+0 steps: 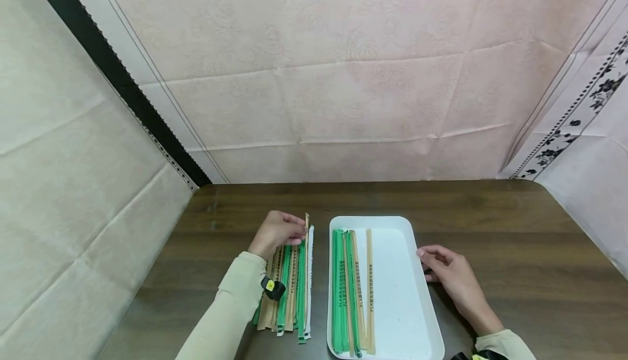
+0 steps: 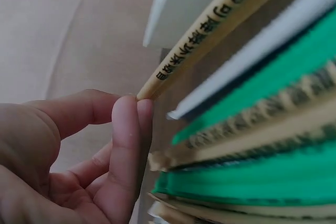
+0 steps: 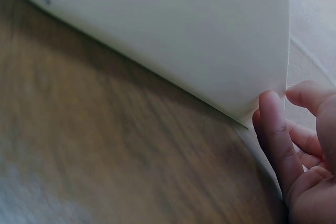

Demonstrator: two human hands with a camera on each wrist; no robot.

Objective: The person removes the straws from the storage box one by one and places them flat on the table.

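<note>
Brown packet (image 2: 197, 41) points forward, far tip pinched by left hand (image 1: 277, 233); tabletop strip (image 1: 321, 273) separates it from tray (image 1: 399, 294), whose right edge right hand (image 1: 452, 274) pinches.

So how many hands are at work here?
2: the left hand pinches a tan packet by its end; the right hand holds the white tray at its edge.
</note>
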